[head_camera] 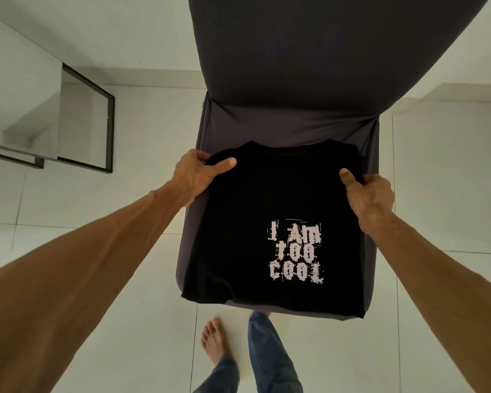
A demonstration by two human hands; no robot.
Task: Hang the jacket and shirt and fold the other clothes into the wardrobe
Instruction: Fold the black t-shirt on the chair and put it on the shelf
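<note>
Head view. The black T-shirt [267, 199] lies folded, print [295, 252] up, on the seat of the grey-covered chair [281, 123], collar at the far edge. My left hand [193, 177] pinches its far-left corner, thumb on top, fingers tucked under. My right hand [372, 197] pinches the right edge, slightly nearer, the same way. Both grips are narrow and closed on cloth.

Step, as I judge it: lift the fold off for the wardrobe, which is not in view. Slide the fingers deeper underneath and raise both sides level, or the near half may sag and unfold.
</note>
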